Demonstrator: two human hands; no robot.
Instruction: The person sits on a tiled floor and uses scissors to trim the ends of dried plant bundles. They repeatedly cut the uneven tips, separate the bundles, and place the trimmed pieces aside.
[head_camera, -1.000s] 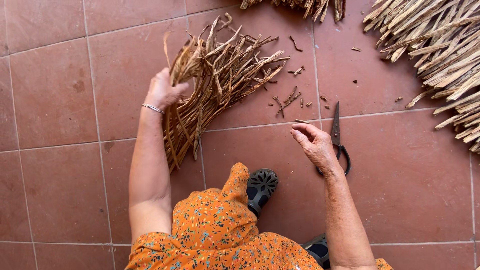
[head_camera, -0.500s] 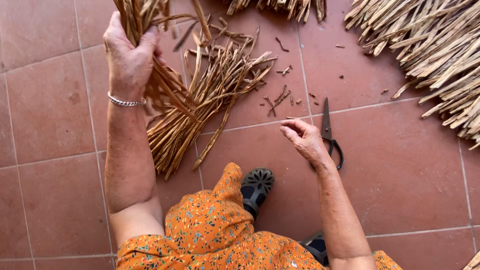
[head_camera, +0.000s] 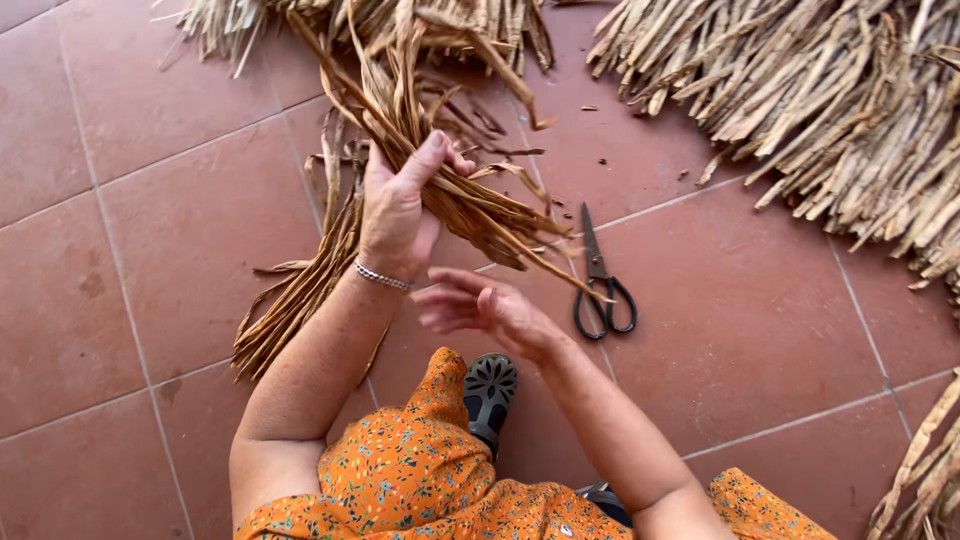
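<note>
A bunch of dried leaf strips is gripped in the left hand, fingers clamped round it, held up above the tiled floor w/ more strips trailing below. The right hand is held open just beneath, fingers apart, nothing in it. Black scissors lie nearby on the floor; big strip pile at upper right.

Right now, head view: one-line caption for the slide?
Left hand grips a bunch of dried leaf strips above a red tiled floor; open right hand below, black scissors alongside.
</note>
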